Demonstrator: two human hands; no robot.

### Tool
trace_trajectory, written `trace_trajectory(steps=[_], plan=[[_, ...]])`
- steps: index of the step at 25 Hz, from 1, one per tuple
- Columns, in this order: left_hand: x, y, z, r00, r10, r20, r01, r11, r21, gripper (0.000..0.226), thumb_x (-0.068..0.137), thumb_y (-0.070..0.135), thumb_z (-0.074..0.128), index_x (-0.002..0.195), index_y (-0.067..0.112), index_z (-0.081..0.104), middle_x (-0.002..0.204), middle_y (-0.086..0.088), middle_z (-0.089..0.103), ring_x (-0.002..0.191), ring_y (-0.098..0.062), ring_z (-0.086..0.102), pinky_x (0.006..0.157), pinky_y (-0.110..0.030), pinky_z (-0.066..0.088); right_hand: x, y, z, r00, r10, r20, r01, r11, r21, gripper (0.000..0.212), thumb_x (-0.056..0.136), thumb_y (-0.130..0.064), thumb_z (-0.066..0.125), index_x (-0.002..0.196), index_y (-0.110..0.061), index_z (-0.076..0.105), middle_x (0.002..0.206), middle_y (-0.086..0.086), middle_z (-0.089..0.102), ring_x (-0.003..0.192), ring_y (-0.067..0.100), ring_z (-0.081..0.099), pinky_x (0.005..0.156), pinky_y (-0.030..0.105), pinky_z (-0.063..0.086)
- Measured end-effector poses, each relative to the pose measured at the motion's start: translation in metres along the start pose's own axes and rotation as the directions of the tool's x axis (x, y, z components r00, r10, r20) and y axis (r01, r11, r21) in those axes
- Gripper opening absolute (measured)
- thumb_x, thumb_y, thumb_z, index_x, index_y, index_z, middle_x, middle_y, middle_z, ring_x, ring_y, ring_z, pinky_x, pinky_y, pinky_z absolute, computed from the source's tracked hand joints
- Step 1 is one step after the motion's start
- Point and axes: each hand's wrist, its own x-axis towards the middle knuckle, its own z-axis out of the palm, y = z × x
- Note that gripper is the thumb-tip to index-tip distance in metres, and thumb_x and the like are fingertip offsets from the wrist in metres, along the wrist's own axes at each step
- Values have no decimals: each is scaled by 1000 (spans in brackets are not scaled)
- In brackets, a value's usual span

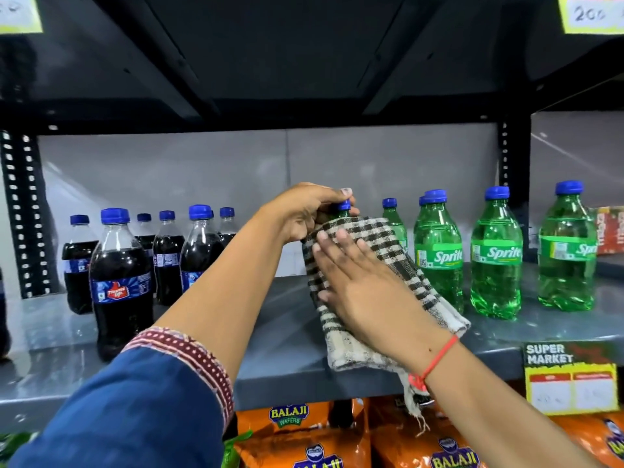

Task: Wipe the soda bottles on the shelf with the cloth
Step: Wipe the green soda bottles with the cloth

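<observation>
My left hand (309,211) grips the blue cap and neck of a green soda bottle (342,211) held tilted at the shelf's front. A black-and-cream checked cloth (374,244) wraps almost all of that bottle's body. My right hand (358,282) presses flat on the cloth, fingers spread. Green Sprite bottles (496,258) with blue caps stand upright to the right. Dark cola bottles (118,282) with blue caps stand in a group to the left.
The grey metal shelf (287,319) has a dark shelf close overhead and slotted uprights at both sides. A yellow price tag (570,376) hangs on the front edge at right. Orange wafer bags (304,437) fill the level below.
</observation>
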Motion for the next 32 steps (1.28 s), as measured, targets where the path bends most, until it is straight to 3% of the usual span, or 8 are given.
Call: trace_trajectory(steps=[4, 8, 11, 14, 19, 21, 28, 32], plan=[[-2, 0, -3, 1000, -8, -1, 8, 1000, 18, 18, 85, 19, 55, 86, 3, 64, 56, 1, 70, 54, -8, 65, 56, -16, 53, 2, 1, 1, 997, -55, 58, 59, 996, -72, 56, 94, -33, 34, 140, -8, 12, 152, 7, 6, 129, 17, -18, 102, 27, -21], [-1, 3, 0, 1000, -20, 22, 19, 997, 73, 17, 86, 20, 54, 82, 7, 63, 55, 3, 70, 52, -6, 65, 56, -17, 51, 1, -2, 0, 997, -37, 67, 50, 980, -194, 52, 82, -23, 60, 125, -1, 44, 139, 14, 41, 132, 30, 26, 106, 44, 9], [-1, 3, 1, 1000, -22, 20, 21, 999, 42, 17, 85, 19, 55, 79, 5, 63, 51, 3, 67, 45, -7, 61, 45, -15, 48, 6, 3, -1, 997, -48, 67, 59, 982, -178, 53, 87, -21, 52, 133, -3, 33, 146, 13, 27, 136, 30, 15, 106, 41, -4], [1, 1, -1, 1000, -11, 20, 11, 999, 33, 15, 85, 18, 56, 82, 4, 63, 62, -2, 69, 56, -9, 65, 57, -18, 53, 2, -3, -1, 998, 2, 69, 6, 994, -108, 54, 86, -27, 53, 132, -6, 35, 147, 9, 27, 137, 25, 14, 106, 37, -6], [1, 2, -3, 999, -2, 47, -1, 998, 69, 14, 84, 21, 57, 83, 7, 62, 62, -1, 72, 63, -10, 68, 69, -24, 55, -30, -17, -6, 930, 83, 358, -154, 973, 174, 44, 92, -47, 26, 123, -26, 49, 143, -3, 38, 131, 13, 29, 103, 34, 31], [-1, 3, -2, 999, -5, 44, 1, 997, 82, 14, 84, 21, 57, 81, 8, 62, 60, 0, 72, 64, -10, 68, 70, -25, 54, -35, -17, -12, 893, 104, 437, -220, 950, 223, 47, 91, -51, 25, 126, -29, 45, 142, -6, 40, 130, 11, 33, 102, 33, 34], [-6, 4, 2, 1000, 23, 12, -25, 990, 137, 13, 86, 23, 55, 81, 10, 56, 79, -9, 65, 69, -15, 61, 70, -23, 54, -44, -26, -16, 898, 173, 404, -272, 941, 203, 49, 87, -57, 27, 126, -34, 44, 139, -16, 41, 123, 12, 42, 94, 33, 41], [-23, 10, -4, 986, 151, -71, -132, 967, 217, 20, 86, 31, 53, 77, 14, 54, 81, -4, 57, 66, -10, 52, 76, -22, 42, -50, -34, -15, 909, 251, 333, -313, 938, 148, 52, 85, -61, 24, 125, -35, 44, 143, -15, 35, 130, 11, 28, 102, 37, 29]])
